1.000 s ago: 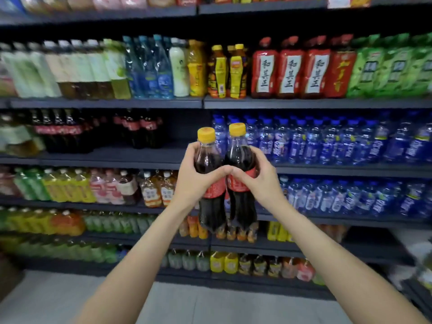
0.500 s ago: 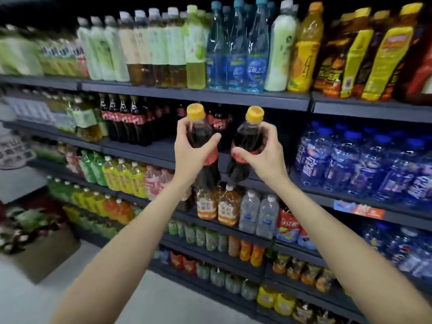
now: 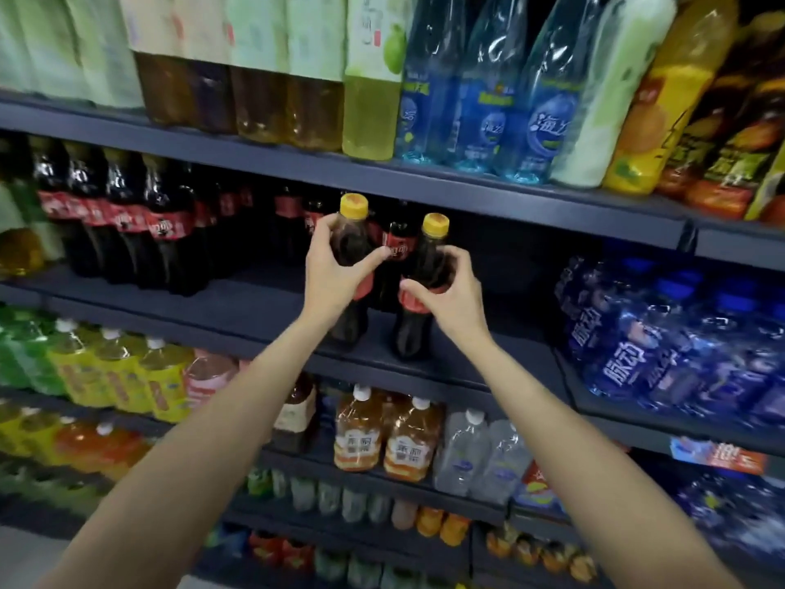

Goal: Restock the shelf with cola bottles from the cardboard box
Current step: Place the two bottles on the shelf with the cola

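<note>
Head view, left hand: my left hand [image 3: 335,278] gripped a yellow-capped cola bottle [image 3: 351,265] round its shoulder, thumb across the front.
Head view, right hand: my right hand [image 3: 450,299] gripped a second cola bottle [image 3: 418,291] at its red label.
Head view, position: both bottles stood upright and just beside each other, their bases at the front edge of the dark cola shelf [image 3: 238,308]; I could not tell whether they had fully touched down.
Head view, change: half a second earlier I held the pair in front of the shelf, the right one tilted; now they were lowered into the bare gap to the right of the shelved cola row [image 3: 127,231].
Head view, neighbours: blue water bottles [image 3: 662,333] lay well to the right.
Head view, box: cardboard box not in view.
Task meaning: I judged this pair nearly placed; letting go and pushing them back remained.
</note>
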`<action>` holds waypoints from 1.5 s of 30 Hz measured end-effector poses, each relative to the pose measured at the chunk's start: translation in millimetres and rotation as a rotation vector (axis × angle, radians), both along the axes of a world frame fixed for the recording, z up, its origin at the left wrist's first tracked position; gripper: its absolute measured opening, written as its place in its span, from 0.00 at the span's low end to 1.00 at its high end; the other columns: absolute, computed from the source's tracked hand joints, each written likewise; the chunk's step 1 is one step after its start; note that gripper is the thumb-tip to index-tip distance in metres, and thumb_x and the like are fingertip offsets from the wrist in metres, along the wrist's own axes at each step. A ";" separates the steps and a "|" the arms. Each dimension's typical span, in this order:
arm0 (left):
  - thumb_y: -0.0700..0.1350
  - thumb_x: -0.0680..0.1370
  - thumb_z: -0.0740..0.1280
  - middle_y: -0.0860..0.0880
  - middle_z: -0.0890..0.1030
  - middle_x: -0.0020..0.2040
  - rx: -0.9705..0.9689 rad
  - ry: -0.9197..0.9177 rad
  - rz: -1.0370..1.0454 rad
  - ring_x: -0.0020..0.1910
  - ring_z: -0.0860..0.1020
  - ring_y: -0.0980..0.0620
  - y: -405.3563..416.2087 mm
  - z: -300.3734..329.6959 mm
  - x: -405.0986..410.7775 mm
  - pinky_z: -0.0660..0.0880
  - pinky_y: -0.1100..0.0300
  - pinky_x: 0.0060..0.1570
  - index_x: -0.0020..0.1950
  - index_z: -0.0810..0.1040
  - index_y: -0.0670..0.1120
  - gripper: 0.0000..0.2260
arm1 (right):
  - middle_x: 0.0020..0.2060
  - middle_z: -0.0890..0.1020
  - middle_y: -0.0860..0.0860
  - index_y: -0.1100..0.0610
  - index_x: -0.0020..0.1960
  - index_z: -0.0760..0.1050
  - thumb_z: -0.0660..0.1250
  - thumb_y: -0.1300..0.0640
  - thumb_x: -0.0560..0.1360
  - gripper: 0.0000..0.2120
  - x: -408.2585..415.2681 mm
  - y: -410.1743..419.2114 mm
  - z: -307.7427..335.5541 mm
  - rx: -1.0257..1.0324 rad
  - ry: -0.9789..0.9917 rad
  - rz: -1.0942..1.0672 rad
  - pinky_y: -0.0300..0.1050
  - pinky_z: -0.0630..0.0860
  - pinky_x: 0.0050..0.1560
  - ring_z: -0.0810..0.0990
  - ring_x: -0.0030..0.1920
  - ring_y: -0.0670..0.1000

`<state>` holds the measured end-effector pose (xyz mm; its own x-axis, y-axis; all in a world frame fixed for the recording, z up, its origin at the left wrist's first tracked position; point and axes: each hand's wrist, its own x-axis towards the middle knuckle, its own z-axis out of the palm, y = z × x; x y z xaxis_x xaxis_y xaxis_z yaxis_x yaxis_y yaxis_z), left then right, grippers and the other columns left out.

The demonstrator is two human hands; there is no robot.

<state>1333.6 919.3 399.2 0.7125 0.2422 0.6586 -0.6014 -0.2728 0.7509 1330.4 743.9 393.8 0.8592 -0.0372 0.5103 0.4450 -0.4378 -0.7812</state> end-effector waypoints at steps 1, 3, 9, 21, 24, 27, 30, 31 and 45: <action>0.48 0.69 0.76 0.51 0.75 0.57 -0.009 0.006 -0.013 0.57 0.72 0.55 3.6 -1.2 8.9 0.64 0.75 0.56 0.58 0.67 0.50 0.24 | 0.52 0.76 0.45 0.55 0.63 0.67 0.78 0.52 0.66 0.32 8.8 4.7 -1.6 0.005 0.012 -0.003 0.21 0.68 0.47 0.76 0.47 0.34; 0.50 0.69 0.76 0.50 0.75 0.58 -0.014 0.034 -0.040 0.59 0.73 0.55 8.1 -6.4 26.4 0.66 0.71 0.60 0.60 0.68 0.49 0.25 | 0.53 0.77 0.45 0.55 0.64 0.67 0.78 0.51 0.66 0.32 23.8 12.5 -5.4 0.018 0.038 -0.008 0.23 0.69 0.48 0.76 0.47 0.32; 0.52 0.70 0.75 0.50 0.73 0.63 -0.020 0.159 -0.093 0.63 0.70 0.56 10.5 -20.5 58.2 0.65 0.64 0.64 0.66 0.67 0.45 0.30 | 0.51 0.79 0.45 0.57 0.67 0.66 0.77 0.50 0.67 0.34 55.8 21.5 -9.2 0.047 0.059 -0.018 0.25 0.71 0.50 0.77 0.52 0.42; 0.54 0.66 0.77 0.47 0.69 0.70 0.463 0.286 0.042 0.63 0.74 0.46 32.3 -44.5 66.5 0.74 0.48 0.57 0.76 0.46 0.58 0.49 | 0.65 0.75 0.52 0.52 0.75 0.50 0.80 0.51 0.62 0.52 57.8 11.6 -38.6 -0.149 0.225 -0.024 0.41 0.68 0.60 0.73 0.64 0.51; 0.54 0.67 0.77 0.45 0.71 0.67 0.425 0.284 0.105 0.62 0.75 0.44 21.4 -41.5 71.3 0.73 0.47 0.58 0.76 0.48 0.56 0.48 | 0.60 0.78 0.54 0.50 0.73 0.51 0.80 0.51 0.62 0.50 60.7 13.9 -36.9 -0.132 0.199 -0.140 0.49 0.73 0.60 0.77 0.60 0.55; 0.53 0.68 0.76 0.43 0.74 0.64 0.401 0.299 0.171 0.58 0.77 0.42 8.6 -40.4 77.8 0.73 0.46 0.55 0.76 0.47 0.56 0.47 | 0.56 0.80 0.56 0.53 0.73 0.52 0.80 0.52 0.63 0.49 72.7 9.9 -35.6 -0.124 0.182 -0.256 0.50 0.75 0.57 0.79 0.56 0.57; 0.53 0.69 0.76 0.41 0.68 0.70 0.388 0.289 0.189 0.58 0.77 0.40 4.0 -44.5 82.1 0.75 0.45 0.53 0.76 0.47 0.58 0.46 | 0.63 0.74 0.57 0.55 0.73 0.55 0.79 0.55 0.63 0.47 93.5 2.2 -34.7 -0.060 0.166 -0.326 0.50 0.72 0.61 0.74 0.62 0.58; 0.53 0.69 0.76 0.41 0.67 0.70 0.390 0.274 0.195 0.59 0.76 0.40 4.2 -46.2 82.6 0.76 0.43 0.54 0.76 0.48 0.58 0.46 | 0.66 0.70 0.58 0.56 0.73 0.56 0.79 0.55 0.64 0.46 100.7 0.6 -34.3 -0.046 0.173 -0.341 0.51 0.71 0.64 0.72 0.65 0.58; 0.45 0.71 0.76 0.40 0.70 0.63 0.487 0.302 0.177 0.56 0.75 0.39 7.3 -63.0 87.5 0.76 0.44 0.52 0.76 0.38 0.61 0.51 | 0.75 0.59 0.56 0.56 0.78 0.45 0.72 0.55 0.72 0.45 123.7 1.2 -53.6 -0.171 0.201 -0.357 0.50 0.61 0.71 0.61 0.73 0.57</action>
